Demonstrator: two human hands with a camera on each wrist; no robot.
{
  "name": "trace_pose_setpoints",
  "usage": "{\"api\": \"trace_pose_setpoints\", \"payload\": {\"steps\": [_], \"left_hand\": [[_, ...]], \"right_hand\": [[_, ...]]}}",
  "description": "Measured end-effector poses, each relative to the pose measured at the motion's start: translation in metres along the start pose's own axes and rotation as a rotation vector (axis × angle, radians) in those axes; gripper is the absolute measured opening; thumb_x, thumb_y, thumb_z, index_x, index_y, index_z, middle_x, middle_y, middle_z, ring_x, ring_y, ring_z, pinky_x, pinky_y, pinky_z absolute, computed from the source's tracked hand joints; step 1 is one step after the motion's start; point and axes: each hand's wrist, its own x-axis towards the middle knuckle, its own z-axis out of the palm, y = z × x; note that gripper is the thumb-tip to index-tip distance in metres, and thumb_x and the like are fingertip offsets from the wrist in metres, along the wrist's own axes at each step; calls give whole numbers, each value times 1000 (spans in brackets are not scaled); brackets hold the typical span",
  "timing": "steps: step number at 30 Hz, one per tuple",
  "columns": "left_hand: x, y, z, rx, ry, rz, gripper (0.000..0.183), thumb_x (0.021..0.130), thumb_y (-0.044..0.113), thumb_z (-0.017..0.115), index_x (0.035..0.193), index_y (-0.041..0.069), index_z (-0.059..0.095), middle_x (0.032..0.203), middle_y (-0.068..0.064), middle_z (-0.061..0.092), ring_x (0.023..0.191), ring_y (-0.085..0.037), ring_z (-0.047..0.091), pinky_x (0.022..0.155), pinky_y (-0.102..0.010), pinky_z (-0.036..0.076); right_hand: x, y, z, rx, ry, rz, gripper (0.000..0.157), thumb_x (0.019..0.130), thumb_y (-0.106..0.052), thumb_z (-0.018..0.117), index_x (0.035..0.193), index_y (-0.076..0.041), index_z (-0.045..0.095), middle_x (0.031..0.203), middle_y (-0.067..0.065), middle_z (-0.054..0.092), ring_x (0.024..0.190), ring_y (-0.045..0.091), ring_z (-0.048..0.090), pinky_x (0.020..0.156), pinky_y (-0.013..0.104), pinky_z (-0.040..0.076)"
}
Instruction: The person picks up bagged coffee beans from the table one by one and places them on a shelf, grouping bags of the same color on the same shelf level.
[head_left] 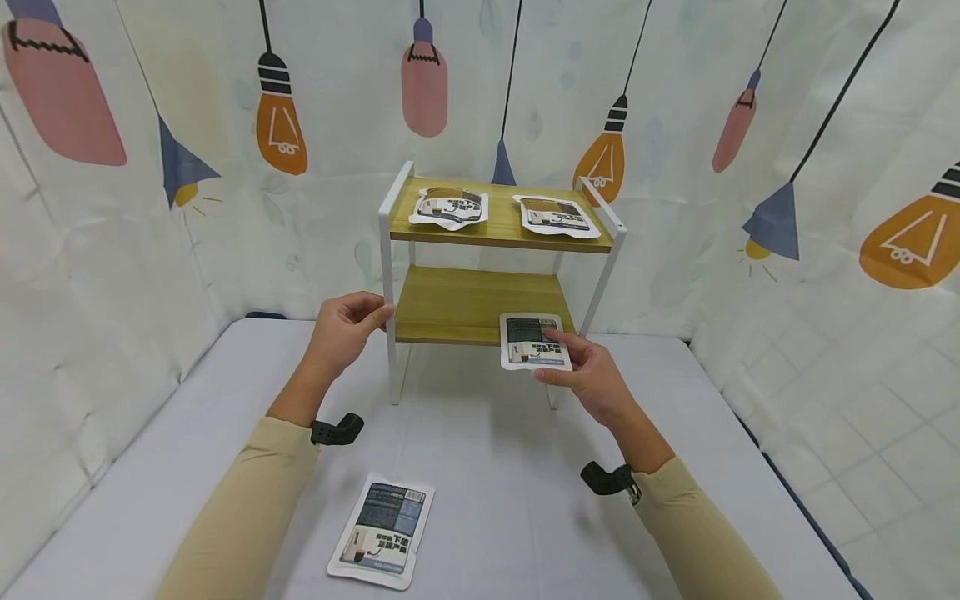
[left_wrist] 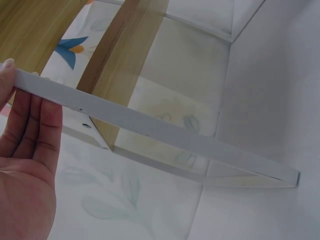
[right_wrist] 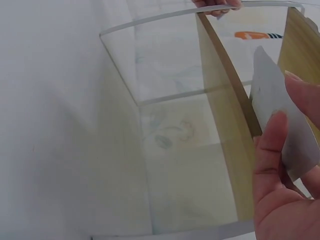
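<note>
At the front right of the rack, by its lower shelf, a flat packet is pinched at its right side by the right hand, while the rack's left front post is gripped by the left hand. Light weight, slight pliability and a slippery surface can be expected, so the packet is best grasped by a side edge, without its middle being squeezed.

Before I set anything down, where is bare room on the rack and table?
The lower shelf is bare between the post gripped by the left hand and the packet in the right hand. So is the table between the loose packet and the right sleeve. Crowded: top shelf, left packet and right packet, narrow gap between.
</note>
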Motion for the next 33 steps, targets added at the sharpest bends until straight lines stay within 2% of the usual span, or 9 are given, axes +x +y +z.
{"api": "trace_pose_setpoints", "payload": {"steps": [5,11,16,23,33], "left_hand": [[-1,2,0,5,-1,-2,37,98,35,70,114,1,74,98,-3,72,87,-16,66,86,-29,58],[0,1,0,2,0,9,37,98,34,70,113,0,73,97,-1,72,85,-15,66,84,-24,57],[0,1,0,8,1,12,37,98,35,70,113,1,74,97,-3,73,85,-14,66,83,-22,56],[-1,1,-1,13,1,9,38,98,36,70,112,1,74,97,-7,72,85,-15,66,81,-19,55],[0,0,-1,-3,-8,19,35,98,31,70,113,0,73,95,-2,73,85,-15,65,81,-19,55]], "right_hand": [[2,3,0,-4,37,-10,72,84,0,83,149,-11,54,148,17,52,120,28,58,89,22,58],[4,5,0,-16,75,-9,67,84,-4,83,146,-12,57,145,17,53,115,31,57,79,21,58],[6,5,1,-12,97,-21,64,86,-6,82,145,-10,58,145,18,54,112,31,60,77,22,59],[8,5,4,-6,113,-24,63,86,-6,82,145,-8,58,142,19,55,106,28,63,75,24,60],[9,4,7,12,139,-28,63,87,-5,81,145,-6,57,139,22,55,90,18,69,73,26,62]]}}
